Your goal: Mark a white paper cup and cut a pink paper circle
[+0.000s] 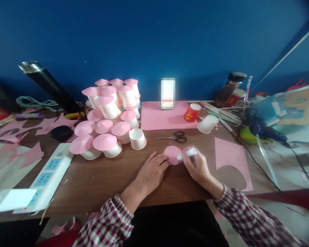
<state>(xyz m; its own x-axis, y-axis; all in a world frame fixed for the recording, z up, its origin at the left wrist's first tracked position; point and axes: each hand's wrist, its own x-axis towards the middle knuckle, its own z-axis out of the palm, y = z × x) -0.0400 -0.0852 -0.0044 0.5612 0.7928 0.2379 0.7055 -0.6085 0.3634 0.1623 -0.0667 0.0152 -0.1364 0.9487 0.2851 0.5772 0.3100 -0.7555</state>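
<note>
A round pink paper disc (pixel 172 155) lies on the brown table in front of me. My left hand (pixel 152 171) rests on the tabletop, fingers stretched out, its fingertips at the disc's left edge. In my right hand (pixel 197 167) is a white glue stick (pixel 190 152), held at a slant with its end over the right edge of the disc. Just behind the disc lies a pair of scissors (pixel 173 137) with dark handles. To the left stand several paper cups with pink cone tops (pixel 105 141), some stacked, and one uncovered white cup (pixel 137 139).
A pink sheet (pixel 154 118) lies at the back, with a red paper cup (pixel 192 113) on it and a white cup (pixel 207 124) beside it. A power strip (pixel 47 176) is at left. On the right are a cut pink sheet (pixel 228 151) and a blue glue gun (pixel 266 129).
</note>
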